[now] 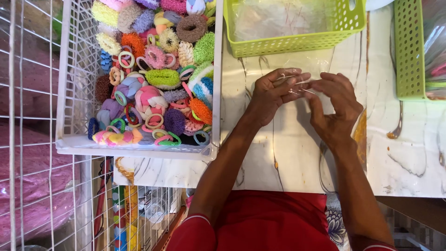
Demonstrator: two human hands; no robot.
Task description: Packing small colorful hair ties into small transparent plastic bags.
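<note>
Both my hands meet over the marble-patterned table [409, 153], pinching a small clear plastic bag [299, 88] between their fingertips. My left hand [274, 93] grips the bag's left edge with fingers curled. My right hand [334, 104] holds the right edge, thumb and forefinger closed on the thin film. The bag is transparent and hard to make out; I cannot tell whether anything is inside it.
A white plastic basket [139, 149] at the left holds several colourful hair ties and scrunchies. A lime-green basket [297, 44] with clear bags stands behind my hands, and another green basket [409, 51] sits at the right. White wire racking [42, 186] stands at the left.
</note>
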